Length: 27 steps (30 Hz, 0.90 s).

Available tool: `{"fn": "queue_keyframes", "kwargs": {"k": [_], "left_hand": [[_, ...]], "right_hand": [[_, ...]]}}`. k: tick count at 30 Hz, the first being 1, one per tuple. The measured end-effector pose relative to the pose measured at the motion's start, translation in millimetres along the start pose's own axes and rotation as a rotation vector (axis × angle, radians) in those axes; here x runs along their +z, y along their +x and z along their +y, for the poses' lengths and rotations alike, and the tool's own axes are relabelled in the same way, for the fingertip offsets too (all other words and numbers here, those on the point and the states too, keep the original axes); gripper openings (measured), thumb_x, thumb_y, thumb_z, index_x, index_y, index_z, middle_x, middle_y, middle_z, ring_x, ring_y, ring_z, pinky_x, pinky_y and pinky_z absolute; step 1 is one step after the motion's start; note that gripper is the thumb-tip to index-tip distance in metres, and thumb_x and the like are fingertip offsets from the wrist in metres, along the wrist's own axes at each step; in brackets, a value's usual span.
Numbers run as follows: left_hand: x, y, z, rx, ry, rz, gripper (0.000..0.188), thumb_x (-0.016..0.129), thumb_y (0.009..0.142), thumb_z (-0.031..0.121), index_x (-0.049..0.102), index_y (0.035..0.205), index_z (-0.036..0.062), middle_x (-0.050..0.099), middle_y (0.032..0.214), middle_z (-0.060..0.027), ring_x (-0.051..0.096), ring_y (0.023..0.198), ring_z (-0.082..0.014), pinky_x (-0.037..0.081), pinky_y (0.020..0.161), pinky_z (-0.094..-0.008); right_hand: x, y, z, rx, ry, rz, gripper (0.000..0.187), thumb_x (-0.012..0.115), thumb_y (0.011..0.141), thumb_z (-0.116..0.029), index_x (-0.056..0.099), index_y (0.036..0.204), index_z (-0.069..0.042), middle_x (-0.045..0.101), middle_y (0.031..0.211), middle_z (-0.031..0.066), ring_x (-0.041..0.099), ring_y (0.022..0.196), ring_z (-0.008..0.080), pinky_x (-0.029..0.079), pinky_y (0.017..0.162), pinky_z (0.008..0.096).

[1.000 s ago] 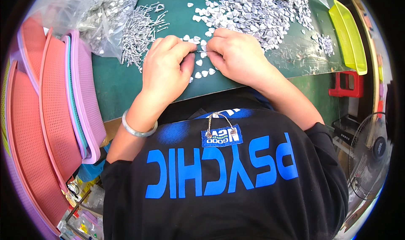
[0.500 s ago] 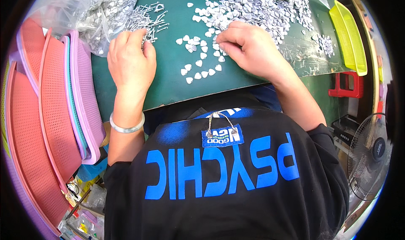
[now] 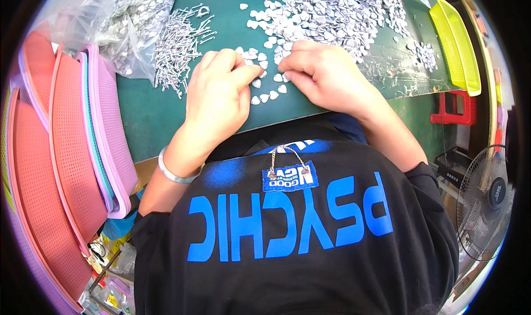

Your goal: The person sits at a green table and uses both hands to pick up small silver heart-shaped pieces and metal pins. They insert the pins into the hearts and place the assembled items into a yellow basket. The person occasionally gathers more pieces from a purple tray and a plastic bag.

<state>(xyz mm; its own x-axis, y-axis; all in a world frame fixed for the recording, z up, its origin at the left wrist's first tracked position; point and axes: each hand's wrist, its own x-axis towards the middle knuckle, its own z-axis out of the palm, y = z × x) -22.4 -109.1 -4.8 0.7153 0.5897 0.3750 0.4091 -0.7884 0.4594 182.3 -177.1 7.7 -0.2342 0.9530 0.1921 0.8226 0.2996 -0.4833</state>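
Silver heart-shaped pieces (image 3: 332, 19) lie in a wide pile on the green tabletop. My left hand (image 3: 220, 88) is over the loose hearts (image 3: 264, 98) near the front edge. Its fingers are closed in a pinch, the tips beside a few hearts; what they hold is too small to make out. Facing it, my right hand (image 3: 329, 71) is also pinched, at the near side of the pile, and any piece between its fingertips is hidden. Left of them sits a heap of thin metal pins (image 3: 176, 52), next to a clear plastic bag (image 3: 130, 30) with more hearts inside.
Stacked pink and purple perforated baskets (image 3: 110, 121) stand along the left. A yellow-green basket (image 3: 456, 46) rests at the table's right end, near a small group of hearts (image 3: 425, 56). Beyond the edge are a red stool (image 3: 454, 109) and a fan (image 3: 487, 199).
My left hand has left the metal pins and moved right to the loose hearts, close to my right hand. My right hand has shifted slightly left and stays pinched.
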Motion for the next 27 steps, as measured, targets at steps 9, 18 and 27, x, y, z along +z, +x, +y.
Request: {"fn": "queue_keyframes", "kwargs": {"k": [9,18,27], "left_hand": [[-1.3,-6.2,0.0,0.001,-0.073,-0.013,0.024,0.058,0.069,-0.005,0.070,0.086,0.0073,0.056,0.082,-0.0063,0.054,0.080,-0.0264,0.045,0.072,-0.0366],[-5.6,-7.9,-6.0,-0.054,-0.055,0.046,0.030,0.055,0.069,-0.007,0.069,0.092,0.0064,0.057,0.085,-0.0085,0.055,0.083,-0.0281,0.046,0.075,-0.0374],[2.1,4.8,0.3,0.018,0.040,0.001,0.027,0.061,0.071,-0.003,0.072,0.092,0.0091,0.055,0.085,-0.0077,0.054,0.082,-0.0271,0.045,0.073,-0.0371]], "right_hand": [[2.9,0.9,-7.3,-0.007,-0.087,-0.050,0.011,0.062,0.082,-0.019,0.065,0.085,-0.009,0.061,0.085,0.0060,0.064,0.079,0.0268,0.052,0.066,0.0382],[8.7,3.4,-8.8,-0.025,-0.079,-0.002,0.011,0.062,0.083,-0.016,0.066,0.088,-0.007,0.060,0.080,0.0079,0.062,0.075,0.0292,0.050,0.063,0.0386],[-5.5,-12.4,-0.2,0.036,-0.023,0.108,0.010,0.062,0.081,-0.008,0.068,0.089,-0.006,0.061,0.078,0.0082,0.062,0.072,0.0294,0.050,0.062,0.0368]]}}
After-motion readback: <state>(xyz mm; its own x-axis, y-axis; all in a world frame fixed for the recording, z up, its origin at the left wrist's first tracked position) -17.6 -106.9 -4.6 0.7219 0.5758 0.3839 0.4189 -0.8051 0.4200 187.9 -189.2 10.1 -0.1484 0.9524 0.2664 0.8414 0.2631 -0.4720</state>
